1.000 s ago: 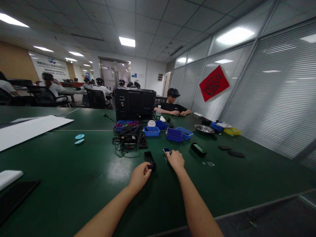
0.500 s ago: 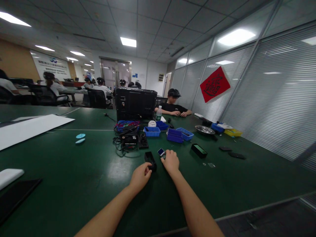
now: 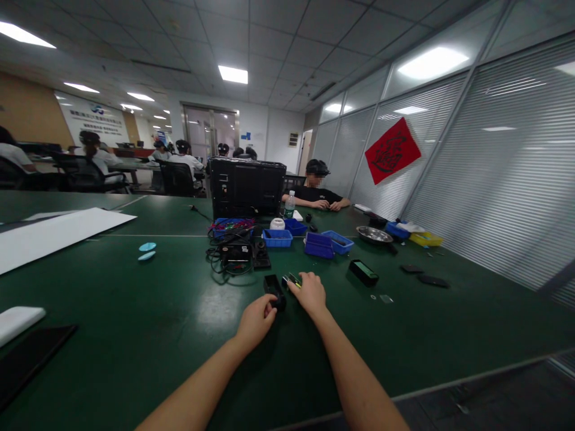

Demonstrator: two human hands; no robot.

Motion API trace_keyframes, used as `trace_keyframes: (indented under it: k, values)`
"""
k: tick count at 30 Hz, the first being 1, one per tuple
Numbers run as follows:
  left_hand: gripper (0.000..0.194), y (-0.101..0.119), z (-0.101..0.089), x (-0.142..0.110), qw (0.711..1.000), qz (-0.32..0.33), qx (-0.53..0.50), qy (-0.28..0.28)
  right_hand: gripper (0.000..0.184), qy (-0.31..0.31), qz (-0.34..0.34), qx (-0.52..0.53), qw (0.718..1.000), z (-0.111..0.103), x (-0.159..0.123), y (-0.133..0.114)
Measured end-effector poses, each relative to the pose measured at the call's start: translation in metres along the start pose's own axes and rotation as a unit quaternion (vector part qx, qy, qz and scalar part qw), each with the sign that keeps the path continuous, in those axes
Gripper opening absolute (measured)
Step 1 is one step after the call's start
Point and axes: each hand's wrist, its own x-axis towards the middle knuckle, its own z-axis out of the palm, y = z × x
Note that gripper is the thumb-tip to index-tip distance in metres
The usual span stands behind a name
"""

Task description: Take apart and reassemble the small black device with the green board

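My left hand pinches the near end of a small black open-topped box resting on the green table. Close to its right side, my right hand has its fingers closed on a small electronic module. A dark edge and yellow-green parts of this module show past my fingertips; the rest is covered by my hand. The two held things sit near each other without clear contact. Farther right lies another black box with a green panel inside.
Blue bins, a soldering-type power box with cables and a monitor back stand ahead. A metal bowl and yellow tray are at right. A clear piece lies nearby. A person sits opposite.
The module in my right hand has turned, so its screen face no longer shows and its yellow-green side does. My left hand and the black box have hardly moved.
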Motion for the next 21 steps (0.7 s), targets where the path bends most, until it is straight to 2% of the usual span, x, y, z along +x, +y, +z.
trace_keyframes:
  k: [4,7,10,15,21]
  values:
    - [0.027,0.001,0.0,0.0,1.0,-0.002,0.001,0.0,0.041,-0.057,0.015,-0.007,0.998,0.006,0.002,0.0]
    - [0.028,0.001,0.0,-0.001,1.0,-0.002,0.0,-0.005,0.037,-0.074,0.02,-0.004,0.997,0.006,0.002,0.0]
    - [0.029,0.0,0.0,-0.001,1.0,-0.003,0.002,-0.009,0.034,-0.06,0.03,-0.015,0.998,0.005,0.003,0.004]
    - [0.029,0.001,-0.001,-0.001,1.0,0.001,0.002,-0.005,0.026,0.012,0.03,-0.066,0.997,0.004,0.006,0.013]
    - [0.028,0.006,-0.004,-0.003,1.0,0.004,-0.003,-0.019,0.028,0.008,0.0,-0.057,0.998,0.003,0.003,0.008]
